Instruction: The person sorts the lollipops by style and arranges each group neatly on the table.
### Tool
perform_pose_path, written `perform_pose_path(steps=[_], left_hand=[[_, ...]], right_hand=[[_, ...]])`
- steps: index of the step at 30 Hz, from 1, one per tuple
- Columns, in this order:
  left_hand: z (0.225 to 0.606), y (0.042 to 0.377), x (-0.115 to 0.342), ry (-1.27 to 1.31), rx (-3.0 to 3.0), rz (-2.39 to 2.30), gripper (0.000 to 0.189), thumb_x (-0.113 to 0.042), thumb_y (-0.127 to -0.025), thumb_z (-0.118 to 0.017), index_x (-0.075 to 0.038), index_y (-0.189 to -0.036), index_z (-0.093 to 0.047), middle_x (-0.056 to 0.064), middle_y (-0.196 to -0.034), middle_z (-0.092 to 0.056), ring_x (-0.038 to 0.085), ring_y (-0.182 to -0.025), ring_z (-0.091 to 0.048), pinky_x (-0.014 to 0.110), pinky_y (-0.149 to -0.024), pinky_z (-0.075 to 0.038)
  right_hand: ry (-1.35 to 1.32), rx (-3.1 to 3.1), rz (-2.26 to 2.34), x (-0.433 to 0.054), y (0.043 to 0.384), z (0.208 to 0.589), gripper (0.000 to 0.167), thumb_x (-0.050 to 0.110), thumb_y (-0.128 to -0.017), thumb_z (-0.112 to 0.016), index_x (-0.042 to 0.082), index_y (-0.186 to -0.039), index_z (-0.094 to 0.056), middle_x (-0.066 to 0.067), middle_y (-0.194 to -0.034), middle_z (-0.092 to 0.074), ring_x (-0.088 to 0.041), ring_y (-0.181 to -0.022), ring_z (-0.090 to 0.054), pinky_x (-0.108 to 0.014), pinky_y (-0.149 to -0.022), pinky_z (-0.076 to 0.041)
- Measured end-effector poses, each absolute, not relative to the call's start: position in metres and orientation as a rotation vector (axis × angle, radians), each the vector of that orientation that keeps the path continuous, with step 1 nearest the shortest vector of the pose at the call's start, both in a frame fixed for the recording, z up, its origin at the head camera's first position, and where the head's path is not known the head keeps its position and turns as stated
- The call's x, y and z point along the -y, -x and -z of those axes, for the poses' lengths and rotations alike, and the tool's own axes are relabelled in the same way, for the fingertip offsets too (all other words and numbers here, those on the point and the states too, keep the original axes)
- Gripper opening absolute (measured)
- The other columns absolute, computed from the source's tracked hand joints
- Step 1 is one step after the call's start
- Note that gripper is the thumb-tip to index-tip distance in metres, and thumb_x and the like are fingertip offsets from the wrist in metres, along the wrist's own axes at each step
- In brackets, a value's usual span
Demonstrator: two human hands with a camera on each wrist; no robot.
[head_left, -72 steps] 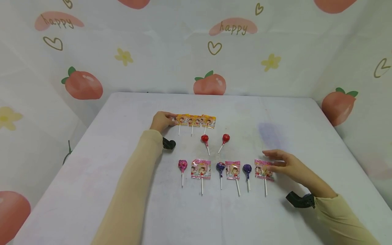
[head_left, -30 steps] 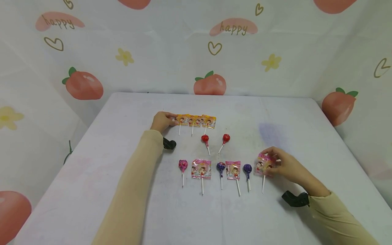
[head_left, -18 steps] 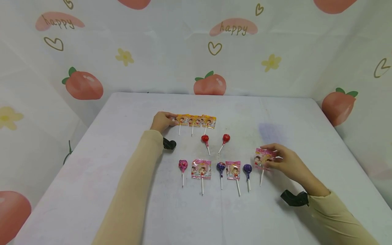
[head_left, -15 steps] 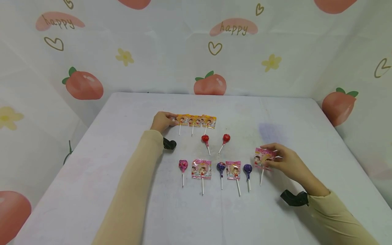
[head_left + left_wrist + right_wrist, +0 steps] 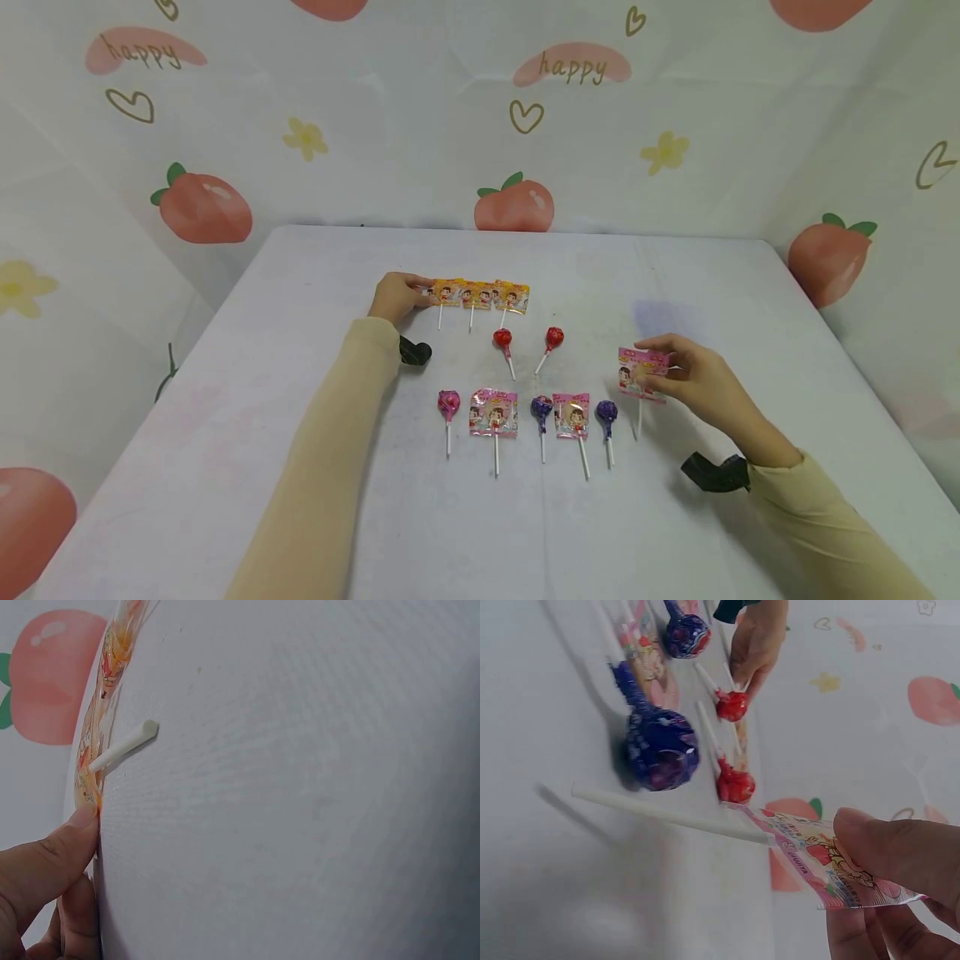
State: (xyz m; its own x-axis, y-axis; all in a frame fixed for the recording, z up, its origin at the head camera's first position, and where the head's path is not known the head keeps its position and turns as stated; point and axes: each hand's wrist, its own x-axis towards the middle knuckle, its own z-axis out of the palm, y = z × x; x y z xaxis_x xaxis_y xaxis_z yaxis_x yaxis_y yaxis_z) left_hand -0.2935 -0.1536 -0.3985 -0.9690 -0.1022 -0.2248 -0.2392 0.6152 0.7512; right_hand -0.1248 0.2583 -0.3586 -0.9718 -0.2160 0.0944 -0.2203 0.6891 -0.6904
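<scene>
My right hand (image 5: pixel 701 383) pinches a flat lollipop (image 5: pixel 632 365) by its pink wrapper, above the table at the right, its white stick pointing down. In the right wrist view the thumb lies over the printed lollipop wrapper (image 5: pixel 810 844). At the back left, my left hand (image 5: pixel 395 297) holds the left edge of a yellow-wrapped lollipop (image 5: pixel 446 292), first in a row of three. The left wrist view has the thumb (image 5: pixel 79 825) at the wrapper's end. Two red ball lollipops (image 5: pixel 502 339) lie in front of that row.
Nearer the front, a row on the white table (image 5: pixel 480 533) holds a pink ball lollipop (image 5: pixel 448 404), a pink-wrapped flat one (image 5: pixel 492 414), a dark blue ball one (image 5: pixel 542 407), another pink-wrapped one (image 5: pixel 572 417) and a purple ball one (image 5: pixel 606 412). A printed cloth (image 5: pixel 420 125) hangs behind.
My right hand has taken hold of the pink-wrapped lollipop at the row's right end, lifted it and moved it slightly back and left. The left hand stays in place.
</scene>
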Motion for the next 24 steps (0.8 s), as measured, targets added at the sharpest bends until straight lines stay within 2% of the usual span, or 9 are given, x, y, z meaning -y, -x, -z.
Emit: perform_pose_path(steps=[6, 12, 21, 24], left_hand=[[0.398, 0.294, 0.154, 0.278, -2.677, -1.268, 0.036, -0.015, -0.084, -0.076, -0.015, -0.120, -0.070, 0.010, -0.111, -0.060, 0.025, -0.107, -0.047, 0.041, -0.108, -0.034], [0.396, 0.293, 0.153, 0.286, -2.672, -1.266, 0.036, -0.014, -0.085, -0.075, -0.015, -0.121, -0.070, 0.010, -0.111, -0.060, 0.024, -0.108, -0.046, 0.041, -0.109, -0.033], [0.393, 0.291, 0.154, 0.310, -2.657, -1.271, 0.037, -0.015, -0.086, -0.075, -0.015, -0.122, -0.069, 0.010, -0.112, -0.059, 0.024, -0.106, -0.046, 0.040, -0.105, -0.036], [0.393, 0.291, 0.153, 0.300, -2.659, -1.264, 0.037, -0.015, -0.086, -0.075, -0.014, -0.122, -0.069, 0.009, -0.108, -0.058, 0.024, -0.104, -0.046, 0.039, -0.103, -0.036]], right_hand=[[-0.411, 2.806, -1.209, -0.252, 0.135, 0.339, 0.041, 0.013, -0.085, -0.075, 0.001, -0.121, -0.061, -0.017, -0.107, -0.064, 0.005, -0.081, -0.060, -0.010, -0.070, -0.049], [-0.441, 2.696, -1.227, -0.244, 0.152, 0.312, 0.043, 0.013, -0.085, -0.074, 0.002, -0.124, -0.060, -0.015, -0.111, -0.063, 0.011, -0.082, -0.058, -0.006, -0.072, -0.047], [-0.449, 2.508, -1.372, -0.225, 0.185, 0.283, 0.044, 0.009, -0.082, -0.076, 0.007, -0.124, -0.062, 0.009, -0.102, -0.063, 0.002, -0.085, -0.063, -0.010, -0.075, -0.048], [-0.475, 2.456, -1.474, -0.219, 0.197, 0.281, 0.043, 0.007, -0.082, -0.076, 0.008, -0.123, -0.062, 0.010, -0.101, -0.066, -0.002, -0.089, -0.064, -0.012, -0.075, -0.049]])
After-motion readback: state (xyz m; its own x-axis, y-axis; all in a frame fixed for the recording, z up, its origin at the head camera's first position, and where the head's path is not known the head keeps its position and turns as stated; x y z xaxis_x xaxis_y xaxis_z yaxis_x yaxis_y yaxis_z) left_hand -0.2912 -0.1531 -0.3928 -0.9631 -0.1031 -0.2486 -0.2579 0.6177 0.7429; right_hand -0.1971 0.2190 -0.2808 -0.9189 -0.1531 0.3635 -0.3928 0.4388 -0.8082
